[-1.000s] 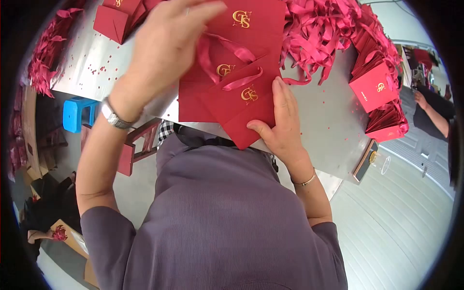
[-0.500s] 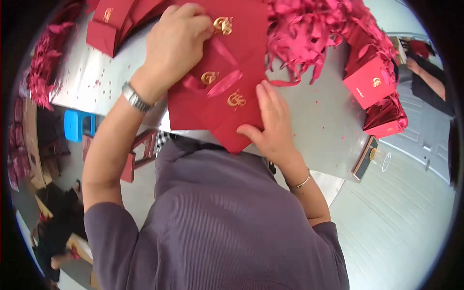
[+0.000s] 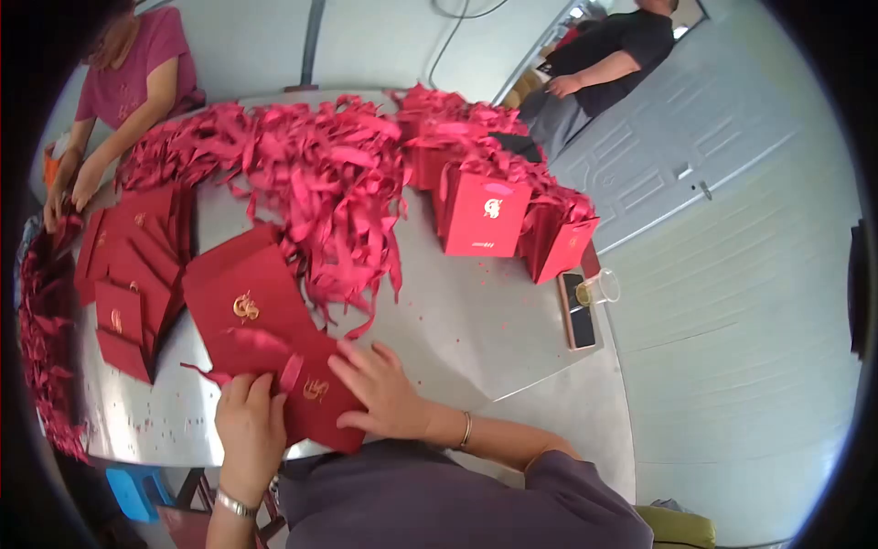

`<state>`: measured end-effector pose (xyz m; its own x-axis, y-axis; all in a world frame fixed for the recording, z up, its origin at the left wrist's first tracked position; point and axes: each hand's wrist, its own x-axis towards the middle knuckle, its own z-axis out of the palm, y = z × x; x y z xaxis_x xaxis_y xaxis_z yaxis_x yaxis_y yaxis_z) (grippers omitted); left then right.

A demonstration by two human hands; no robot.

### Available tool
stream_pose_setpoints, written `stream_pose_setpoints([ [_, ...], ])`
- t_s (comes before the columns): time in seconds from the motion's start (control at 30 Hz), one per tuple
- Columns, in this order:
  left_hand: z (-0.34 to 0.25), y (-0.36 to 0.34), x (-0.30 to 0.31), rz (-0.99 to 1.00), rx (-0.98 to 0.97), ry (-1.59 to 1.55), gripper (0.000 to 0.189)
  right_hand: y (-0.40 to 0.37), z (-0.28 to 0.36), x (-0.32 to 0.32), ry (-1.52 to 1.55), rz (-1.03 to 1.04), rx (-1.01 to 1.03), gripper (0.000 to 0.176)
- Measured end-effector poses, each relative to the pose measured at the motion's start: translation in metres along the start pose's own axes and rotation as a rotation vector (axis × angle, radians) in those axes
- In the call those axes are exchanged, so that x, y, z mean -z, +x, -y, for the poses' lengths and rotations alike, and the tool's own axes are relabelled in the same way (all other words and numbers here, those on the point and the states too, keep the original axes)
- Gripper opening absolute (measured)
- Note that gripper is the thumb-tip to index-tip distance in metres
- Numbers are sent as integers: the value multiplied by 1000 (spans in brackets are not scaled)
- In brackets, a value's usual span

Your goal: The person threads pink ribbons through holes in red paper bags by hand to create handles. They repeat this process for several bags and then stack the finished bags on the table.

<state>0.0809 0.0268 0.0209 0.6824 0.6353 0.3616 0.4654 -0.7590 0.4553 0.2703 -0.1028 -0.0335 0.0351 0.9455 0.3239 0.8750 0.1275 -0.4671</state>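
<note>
A flat red paper gift bag (image 3: 322, 416) with a gold emblem lies at the table's near edge, over another flat red bag (image 3: 233, 270). My left hand (image 3: 249, 423), with a metal watch on its wrist, has its fingers curled together on the pink ribbon (image 3: 291, 373) of the near bag. A loose ribbon end sticks out left of those fingers. My right hand (image 3: 380, 392) rests on the bag's right side with fingers spread and thumb apart. The near bag's lower corner reaches close to my body.
Left of the bags lies a stack of flat red bags (image 3: 137, 274). A heap of pink ribbons (image 3: 320, 183) covers the table's back. Finished-looking upright bags (image 3: 485, 220) stand right, near a phone (image 3: 578, 316) and clear cup (image 3: 604, 287). Two other people are at the back.
The head view has lifted, showing more table and the people behind it. My left hand has come down from the bag's upper part to its ribbon. My right hand stays at the bag's right edge.
</note>
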Motion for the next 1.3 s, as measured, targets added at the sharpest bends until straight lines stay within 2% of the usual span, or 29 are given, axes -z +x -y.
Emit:
stream_pose_setpoints([
  [0.1,6,-5,-11,48,53,-31,18,-8,-2,-11,89,-109,-57,95],
  [0.2,4,-6,-3,-28,90,-251,12,-6,-4,4,200,-110,-134,89],
  [0.3,0,-12,2,-47,99,-285,15,-7,-10,20,307,-115,-275,84],
  [0.37,0,-18,5,-53,63,-286,17,-7,-10,33,405,-27,-285,74],
  [0.4,0,-21,7,-88,27,-297,18,-5,-7,45,492,72,-331,54],
  [0.43,0,-24,9,-120,-9,-308,19,-5,-4,56,504,76,-333,54],
  [0.5,-1,-24,19,-186,-41,-299,22,-1,3,75,360,83,-41,38],
  [0.53,-2,-23,23,-245,-63,-271,24,6,14,89,287,17,-1,34],
  [0.57,1,-26,25,-306,34,-368,30,13,23,100,214,-49,39,29],
  [0.6,4,-29,26,-376,125,-471,37,17,26,101,188,-238,90,28],
  [0.63,9,-30,30,-451,157,-551,39,25,33,102,81,-316,147,30],
  [0.7,11,-30,41,-540,224,-643,32,40,46,104,-147,-494,233,36],
  [0.77,11,-29,47,-652,151,-596,27,45,53,89,-331,-370,383,39],
  [0.8,9,-30,46,-646,128,-538,24,41,56,74,-317,-241,432,37],
  [0.83,7,-33,45,-639,106,-483,22,37,66,56,-257,-110,391,39],
  [0.87,4,-35,45,-527,92,-303,22,34,74,36,-198,21,347,40],
  [0.93,-5,-20,33,-250,-16,-90,31,27,68,3,-195,139,299,43],
  [1.0,6,-17,4,-115,80,52,36,31,63,0,-129,187,228,41],
  [1.07,13,-13,-9,-119,87,86,39,37,51,12,122,238,270,37],
  [1.1,15,-11,-11,-120,94,121,43,38,37,16,180,93,279,29],
  [1.17,15,-5,-10,-168,84,103,46,47,18,34,396,-47,-236,22],
  [1.23,19,-1,-9,-200,161,62,48,60,-18,29,119,-144,-144,16],
  [1.27,19,1,-8,-180,231,27,49,59,-37,17,83,-101,15,15],
  [1.3,20,2,-7,-186,241,39,49,59,-38,13,94,-97,26,15],
])
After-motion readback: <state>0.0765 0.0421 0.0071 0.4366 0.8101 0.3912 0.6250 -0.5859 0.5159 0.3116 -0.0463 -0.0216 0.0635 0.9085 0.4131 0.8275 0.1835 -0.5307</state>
